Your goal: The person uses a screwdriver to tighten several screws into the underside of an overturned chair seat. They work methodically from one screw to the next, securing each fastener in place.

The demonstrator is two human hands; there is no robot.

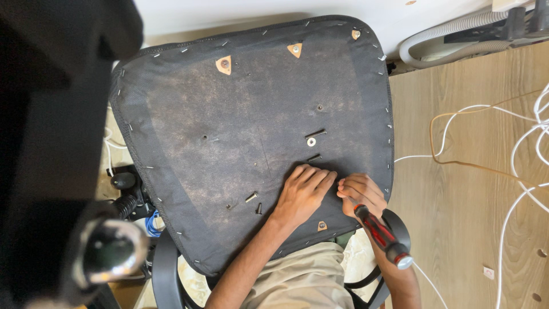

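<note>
An upturned office-chair seat (pixel 251 143) lies across the person's lap, its dusty fabric underside up. The left hand (pixel 303 191) presses flat and open beside the right hand (pixel 360 193), closed around a red-and-black screwdriver (pixel 380 234). Several screws (pixel 254 203) and a washer (pixel 311 141) lie loose on the fabric (mounting holes stand bare), so the hardware appears largely removed.

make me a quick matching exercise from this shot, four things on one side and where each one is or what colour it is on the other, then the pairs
1. screwdriver
2. washer
3. left hand
4. corrugated hose

a. flat on the seat underside, palm down
b. pale grey, top right by the wall
c. red and black handle, in the right hand
d. small ring beside a dark bolt, above the hands

Pairs: 1-c, 2-d, 3-a, 4-b
</note>
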